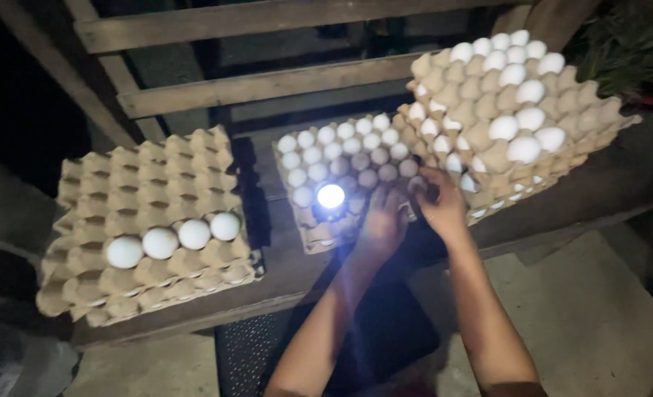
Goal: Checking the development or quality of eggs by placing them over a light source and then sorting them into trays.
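Observation:
My left hand [382, 224] reaches over the near edge of the middle egg tray [313, 239] and grips a small dark torch [331, 213] whose bright round glow sits among the white eggs [341, 154]. My right hand [442, 204] is beside it, fingers curled at the near corner of a tilted stack of cardboard trays [481, 136] with white eggs [521, 117] on top. What the right fingers hold is hidden. Both forearms come up from the bottom of the view.
On the left, a stack of cardboard trays [150, 184] carries a row of white eggs [173, 239]. All trays rest on a wooden bench [268, 283] with slatted rails [268, 84] behind. Concrete floor [591, 309] lies below; green leaves [632, 40] show at top right.

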